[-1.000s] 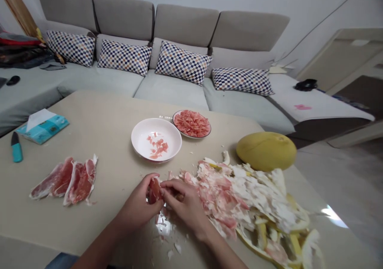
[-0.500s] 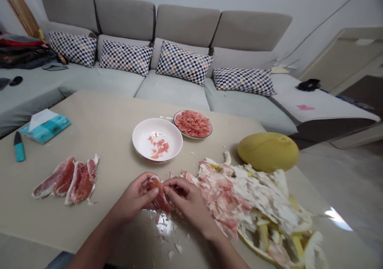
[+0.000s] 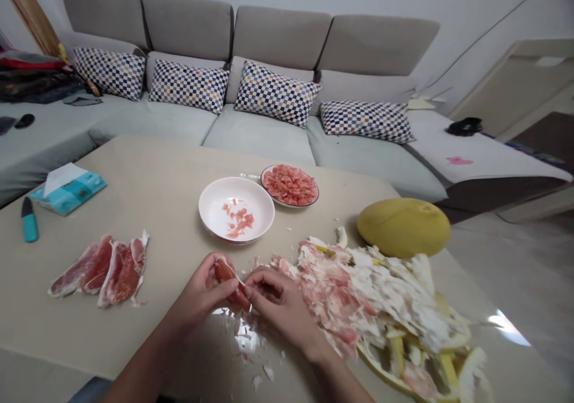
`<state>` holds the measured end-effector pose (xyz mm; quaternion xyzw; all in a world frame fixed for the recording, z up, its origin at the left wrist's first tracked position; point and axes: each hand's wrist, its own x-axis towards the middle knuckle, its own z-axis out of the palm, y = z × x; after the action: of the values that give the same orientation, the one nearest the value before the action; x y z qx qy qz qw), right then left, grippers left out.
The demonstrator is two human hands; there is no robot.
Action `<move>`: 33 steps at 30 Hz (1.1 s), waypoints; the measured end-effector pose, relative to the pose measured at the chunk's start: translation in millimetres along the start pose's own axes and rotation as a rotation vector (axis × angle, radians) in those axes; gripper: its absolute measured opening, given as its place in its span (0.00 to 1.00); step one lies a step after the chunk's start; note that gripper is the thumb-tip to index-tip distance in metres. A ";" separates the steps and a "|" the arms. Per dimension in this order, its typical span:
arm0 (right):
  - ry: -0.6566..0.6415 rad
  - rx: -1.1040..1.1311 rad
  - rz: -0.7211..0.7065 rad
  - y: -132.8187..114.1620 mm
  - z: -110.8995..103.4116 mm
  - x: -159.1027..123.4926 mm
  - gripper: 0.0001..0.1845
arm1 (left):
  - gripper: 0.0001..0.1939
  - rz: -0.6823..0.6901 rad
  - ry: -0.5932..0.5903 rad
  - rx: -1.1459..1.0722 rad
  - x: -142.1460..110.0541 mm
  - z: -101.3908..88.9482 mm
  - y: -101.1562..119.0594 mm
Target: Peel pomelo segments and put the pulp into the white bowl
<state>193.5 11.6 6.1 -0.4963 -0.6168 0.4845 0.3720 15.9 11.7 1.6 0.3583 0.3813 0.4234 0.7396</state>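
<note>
We see: white-edged red segment (image 3: 223, 270), pink/wht peel scraps (image 3: 354, 289), yellow-grn whole fruit (image 3: 403, 228), wht bowl (image 3: 210, 213), dk-rimmed wht plate (image 3: 292, 206), teal/blk knife (image 3: 29, 223), blue/wht tissue pk (image 3: 77, 191), grey sofa backs (image 3: 282, 38), navy/wht/orange chk'd cushions (image 3: 275, 92).

Has a left hand (image 3: 204, 292) and a right hand (image 3: 281, 304), both bare, with slim, tapering fingers. Narrows at the wrists, then broadens along a bare left forearm (image 3: 146, 352) and a bare right forearm (image 3: 335, 367). Wears blue, denim-like cloth (image 3: 89, 390), showing as a small patch past the near edge of the table (image 3: 170, 194), toward its left. Shows a dark sliver (image 3: 168, 399) further right along that edge, too small to identify.
</note>
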 end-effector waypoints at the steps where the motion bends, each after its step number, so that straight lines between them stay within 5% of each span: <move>1: 0.018 -0.036 -0.020 0.4 0.1 0.0 0.09 | 0.12 0.022 0.013 0.027 0.5 0.1 0.1; 12: 0.044 -0.237 -0.181 10.6 0.3 1.7 0.05 | 0.07 0.097 0.090 0.448 5.8 1.2 -0.8; 14: 0.068 -0.270 -0.230 14.1 0.7 2.0 0.04 | 0.02 0.161 0.115 0.633 4.9 0.6 -1.1; 18: 0.043 -0.320 -0.286 16.3 1.5 2.5 0.05 | 0.07 0.302 0.127 0.879 3.5 -0.3 -2.8; 29: 0.077 -0.481 -0.390 23.0 4.9 1.9 0.07 | 0.08 0.442 0.108 0.968 2.1 -2.6 -13.5; 33: 0.145 -0.464 -0.311 19.2 12.8 -2.3 0.06 | 0.10 0.513 0.094 1.000 1.5 -0.9 -16.0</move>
<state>186.9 7.2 -15.7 -0.5008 -0.7518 0.2309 0.3615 21.3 7.1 -12.8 0.7272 0.4688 0.3729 0.3351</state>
